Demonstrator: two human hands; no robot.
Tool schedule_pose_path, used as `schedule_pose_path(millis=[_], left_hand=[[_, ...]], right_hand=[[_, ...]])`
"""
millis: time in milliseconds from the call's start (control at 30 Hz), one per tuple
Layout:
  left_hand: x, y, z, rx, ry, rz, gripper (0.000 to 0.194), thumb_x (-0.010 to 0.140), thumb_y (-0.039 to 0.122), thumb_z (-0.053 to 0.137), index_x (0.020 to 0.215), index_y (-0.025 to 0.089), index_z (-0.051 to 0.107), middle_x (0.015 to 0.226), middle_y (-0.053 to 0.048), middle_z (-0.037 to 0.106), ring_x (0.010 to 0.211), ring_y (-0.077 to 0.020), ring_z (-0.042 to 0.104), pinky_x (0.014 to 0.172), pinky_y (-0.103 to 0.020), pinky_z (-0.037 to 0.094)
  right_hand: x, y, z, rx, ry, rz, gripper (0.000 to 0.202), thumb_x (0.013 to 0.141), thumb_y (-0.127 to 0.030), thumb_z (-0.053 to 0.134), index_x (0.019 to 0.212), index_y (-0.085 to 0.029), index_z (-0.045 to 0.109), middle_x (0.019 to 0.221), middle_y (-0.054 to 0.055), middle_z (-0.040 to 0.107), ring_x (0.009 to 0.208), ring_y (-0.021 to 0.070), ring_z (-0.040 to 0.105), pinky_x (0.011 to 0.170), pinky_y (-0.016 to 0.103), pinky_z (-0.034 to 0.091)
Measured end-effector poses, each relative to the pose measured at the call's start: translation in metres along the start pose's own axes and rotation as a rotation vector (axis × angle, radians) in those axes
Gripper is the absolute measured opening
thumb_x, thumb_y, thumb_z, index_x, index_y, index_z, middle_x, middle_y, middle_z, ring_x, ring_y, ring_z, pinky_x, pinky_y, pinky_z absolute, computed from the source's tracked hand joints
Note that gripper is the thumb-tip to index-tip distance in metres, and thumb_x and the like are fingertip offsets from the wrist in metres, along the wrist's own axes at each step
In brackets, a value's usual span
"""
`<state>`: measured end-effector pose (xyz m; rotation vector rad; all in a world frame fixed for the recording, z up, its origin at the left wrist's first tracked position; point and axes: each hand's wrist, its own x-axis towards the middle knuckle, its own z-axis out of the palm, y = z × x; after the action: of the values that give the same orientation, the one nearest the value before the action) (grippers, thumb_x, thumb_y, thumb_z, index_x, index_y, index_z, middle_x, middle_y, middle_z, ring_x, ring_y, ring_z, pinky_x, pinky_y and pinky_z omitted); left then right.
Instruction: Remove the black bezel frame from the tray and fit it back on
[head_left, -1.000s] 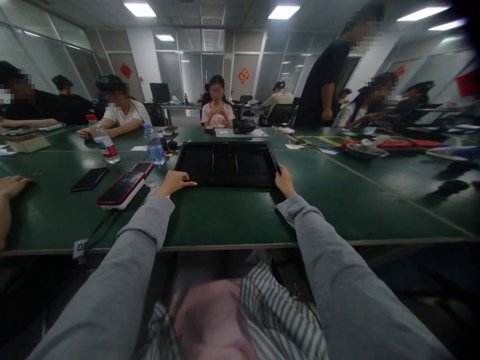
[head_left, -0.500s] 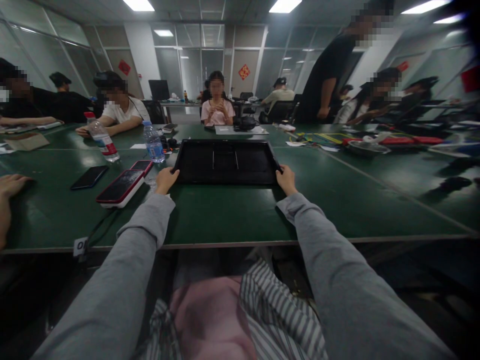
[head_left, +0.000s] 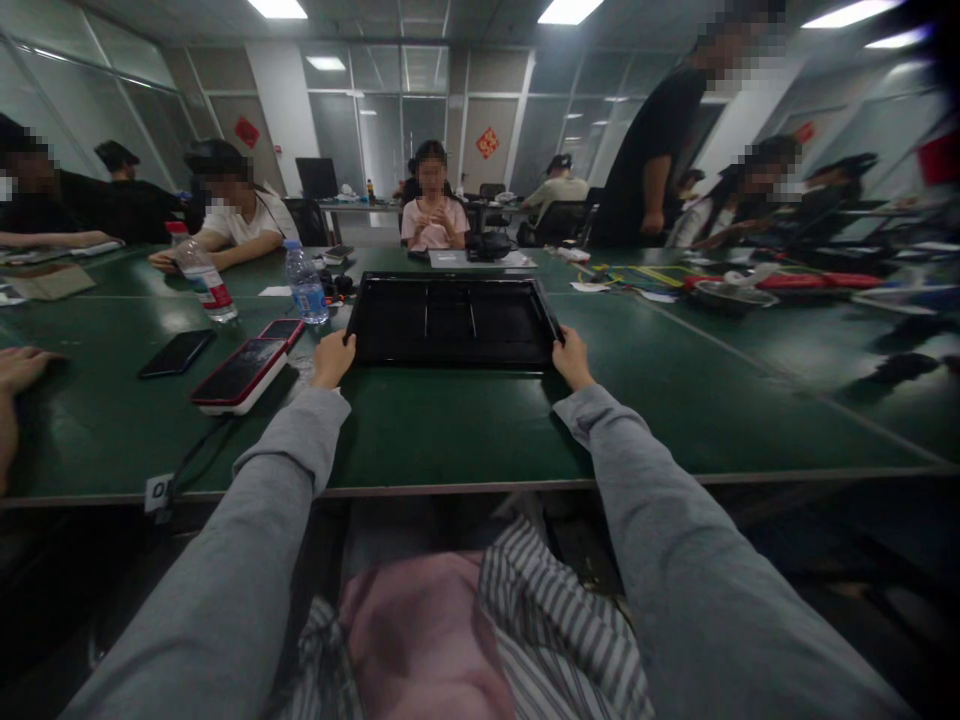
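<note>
Here we are in the head view, our only one, and straight ahead of us is the black tray (head_left: 390, 320), out in front at the green counter (head_left: 465, 430). Whether its underside rests fully flat, we can't tell. Our left grip (head_left: 333, 358) pinches the left side by the near corner, thumb showing on top; our right grip (head_left: 572, 357) pinches the right side, also by the near corner. So it's 2 hands on 1 tray, and here's the key relation: the long axis runs left to right, from hand to hand, with most of the tray lying beyond both grips. Neither hand is clearly nearer! Off to our left stand 2 bottles, the blue-capped bottle (head_left: 306, 285) nearer the tray, the red-capped bottle (head_left: 202, 275) farther out.
</note>
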<state>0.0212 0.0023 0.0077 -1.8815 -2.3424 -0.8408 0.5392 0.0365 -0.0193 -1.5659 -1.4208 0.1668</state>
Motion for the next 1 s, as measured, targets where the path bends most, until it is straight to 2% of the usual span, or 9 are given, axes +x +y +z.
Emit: schedule_pose_path(millis=[333,600,800,1000], left_hand=[[0.006,-0.001,0.002,0.012,-0.033,-0.002,0.043,0.101,0.037,0.046,0.126,0.015,0.072,0.127,-0.018,0.073,0.119,-0.0316,0.067,0.101,-0.038,0.050],[0.008,-0.005,0.001,-0.110,-0.049,-0.058,0.039,0.096,0.036,0.056,0.124,0.016,0.074,0.121,-0.014,0.076,0.117,-0.0309,0.069,0.097,-0.036,0.052],[0.012,-0.006,0.007,-0.193,-0.027,-0.102,0.047,0.099,0.044,0.054,0.128,0.012,0.071,0.129,-0.017,0.073,0.122,-0.0300,0.067,0.103,-0.036,0.049],[0.016,-0.010,0.001,-0.216,-0.023,-0.170,0.050,0.098,0.049,0.052,0.122,0.011,0.073,0.128,-0.019,0.073,0.123,-0.0318,0.066,0.101,-0.036,0.048]], right_hand=[[0.006,0.009,0.006,-0.038,-0.015,0.008,0.054,0.086,-0.022,0.050,0.137,-0.011,0.062,0.137,0.019,0.065,0.132,0.0311,0.059,0.118,0.051,0.042],[0.007,0.010,0.003,-0.042,-0.081,0.025,0.063,0.084,-0.021,0.052,0.145,-0.006,0.057,0.144,0.021,0.061,0.137,0.0320,0.057,0.121,0.050,0.040],[0.008,0.012,0.004,-0.025,-0.141,0.034,0.072,0.089,-0.036,0.054,0.154,-0.007,0.048,0.156,0.020,0.051,0.147,0.0346,0.045,0.126,0.054,0.032],[0.008,0.013,0.006,0.003,-0.158,0.027,0.071,0.094,-0.048,0.048,0.154,-0.011,0.050,0.155,0.017,0.053,0.148,0.0324,0.044,0.126,0.053,0.031]])
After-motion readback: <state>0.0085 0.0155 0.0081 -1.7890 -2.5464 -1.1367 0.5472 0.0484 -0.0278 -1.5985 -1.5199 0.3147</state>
